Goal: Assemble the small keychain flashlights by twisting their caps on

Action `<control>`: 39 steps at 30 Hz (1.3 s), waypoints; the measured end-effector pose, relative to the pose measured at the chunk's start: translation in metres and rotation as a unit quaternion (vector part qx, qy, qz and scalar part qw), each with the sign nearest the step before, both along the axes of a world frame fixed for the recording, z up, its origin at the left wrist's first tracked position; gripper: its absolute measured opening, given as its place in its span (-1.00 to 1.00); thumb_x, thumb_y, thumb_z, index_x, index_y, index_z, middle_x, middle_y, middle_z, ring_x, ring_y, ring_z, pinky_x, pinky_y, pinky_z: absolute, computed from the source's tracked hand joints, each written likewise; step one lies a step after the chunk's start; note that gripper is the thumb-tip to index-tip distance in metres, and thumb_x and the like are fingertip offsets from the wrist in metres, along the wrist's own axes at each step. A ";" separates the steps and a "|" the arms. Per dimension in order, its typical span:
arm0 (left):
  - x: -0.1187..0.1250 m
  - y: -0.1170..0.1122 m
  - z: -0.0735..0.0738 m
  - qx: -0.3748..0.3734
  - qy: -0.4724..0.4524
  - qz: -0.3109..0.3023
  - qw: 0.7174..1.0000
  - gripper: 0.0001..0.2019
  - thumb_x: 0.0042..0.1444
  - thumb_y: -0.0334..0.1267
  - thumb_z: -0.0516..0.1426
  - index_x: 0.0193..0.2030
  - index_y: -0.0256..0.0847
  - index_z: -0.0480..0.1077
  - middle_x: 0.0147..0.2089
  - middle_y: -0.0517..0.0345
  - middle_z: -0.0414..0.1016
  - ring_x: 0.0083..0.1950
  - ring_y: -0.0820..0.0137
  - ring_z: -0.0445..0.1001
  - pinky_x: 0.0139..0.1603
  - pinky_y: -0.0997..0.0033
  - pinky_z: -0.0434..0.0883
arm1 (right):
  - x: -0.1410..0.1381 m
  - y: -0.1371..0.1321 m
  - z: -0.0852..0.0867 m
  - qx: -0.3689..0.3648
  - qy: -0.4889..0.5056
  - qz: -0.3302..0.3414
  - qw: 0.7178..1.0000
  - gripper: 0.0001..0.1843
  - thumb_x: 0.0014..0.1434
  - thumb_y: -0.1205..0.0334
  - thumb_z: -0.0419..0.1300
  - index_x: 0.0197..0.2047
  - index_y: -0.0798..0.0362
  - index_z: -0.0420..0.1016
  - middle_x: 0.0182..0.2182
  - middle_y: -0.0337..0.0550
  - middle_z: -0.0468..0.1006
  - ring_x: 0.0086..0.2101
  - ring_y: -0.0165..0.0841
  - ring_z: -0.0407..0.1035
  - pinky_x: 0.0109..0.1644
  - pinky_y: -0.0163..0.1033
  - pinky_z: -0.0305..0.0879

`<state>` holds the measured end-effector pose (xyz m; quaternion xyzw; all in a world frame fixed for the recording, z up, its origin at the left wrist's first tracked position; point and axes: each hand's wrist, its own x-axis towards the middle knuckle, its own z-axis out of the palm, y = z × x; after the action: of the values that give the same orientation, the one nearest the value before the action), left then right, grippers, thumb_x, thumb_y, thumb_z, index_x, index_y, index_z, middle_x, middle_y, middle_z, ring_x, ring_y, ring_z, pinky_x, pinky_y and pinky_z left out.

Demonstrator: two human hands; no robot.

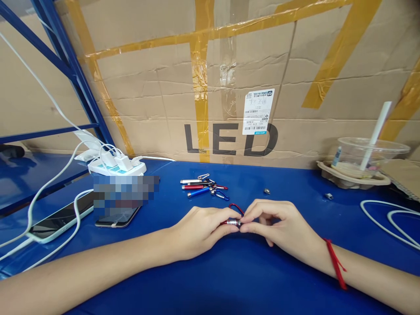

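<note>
Between my two hands is a small red and silver keychain flashlight (pixel 232 222), held just above the blue table. My left hand (pixel 200 229) pinches its tube between thumb and fingers, hiding most of the body. At the silver end, the thumb and index finger of my right hand (pixel 282 221) are closed on the tip. A red carabiner clip (pixel 236 208) sticks up behind the fingertips. Beyond my hands lies a small pile of similar tubes with clips, among them a blue one (pixel 198 192), a red one (pixel 193 187) and a silver one (pixel 190 181).
Two small metal pieces (pixel 267 191) (pixel 328 196) lie behind my right hand. Phones (pixel 118 216) and a white power strip (pixel 138 169) with cables are at left. A plastic cup (pixel 354 153) in a cardboard holder stands right. A large cardboard box (pixel 157 105) closes off the back.
</note>
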<state>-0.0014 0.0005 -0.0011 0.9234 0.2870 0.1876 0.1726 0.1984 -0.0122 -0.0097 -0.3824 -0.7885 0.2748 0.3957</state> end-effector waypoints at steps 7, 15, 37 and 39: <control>0.001 0.000 0.001 0.007 0.010 0.009 1.000 -0.78 0.24 -0.20 -0.14 -0.07 -0.10 0.25 -0.14 0.26 0.42 -0.16 0.52 0.40 -0.22 0.61 0.27 | 0.000 0.000 0.001 0.020 0.008 0.020 1.000 -0.78 0.04 0.13 0.20 -0.47 0.12 0.50 -0.47 -0.17 0.48 -0.70 -0.60 0.20 -0.65 -0.43 0.15; 0.001 -0.004 0.008 -0.021 0.014 0.045 0.999 -0.75 0.25 -0.21 -0.19 -0.13 -0.19 0.24 -0.38 0.24 0.38 -0.35 0.53 0.37 -0.37 0.61 0.23 | 0.000 0.001 0.001 0.082 0.003 0.019 0.996 -0.83 0.06 0.17 0.19 -0.31 0.05 0.55 -0.41 -0.16 0.49 -0.71 -0.61 0.21 -0.62 -0.42 0.23; 0.000 -0.002 -0.003 -0.056 -0.052 0.002 0.997 -0.84 0.23 -0.27 -0.14 -0.11 -0.19 0.17 -0.18 0.15 0.38 -0.21 0.52 0.38 -0.21 0.58 0.31 | 0.001 0.003 -0.002 0.029 0.059 0.017 0.998 -0.84 0.08 0.27 0.15 -0.45 0.09 0.53 -0.40 -0.19 0.42 -0.70 -0.64 0.17 -0.69 -0.47 0.19; 0.002 -0.004 -0.002 -0.047 -0.055 -0.015 0.997 -0.89 0.22 -0.26 -0.12 -0.20 -0.20 0.17 -0.16 0.15 0.38 -0.17 0.50 0.38 -0.20 0.57 0.30 | 0.000 0.003 -0.001 0.043 0.039 0.042 0.997 -0.82 0.10 0.27 0.13 -0.45 0.10 0.53 -0.41 -0.18 0.43 -0.66 -0.61 0.21 -0.64 -0.47 0.20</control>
<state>0.0002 -0.0040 -0.0028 0.9067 0.2720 0.2216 0.2339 0.1981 -0.0095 -0.0108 -0.3201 -0.7990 0.2719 0.4304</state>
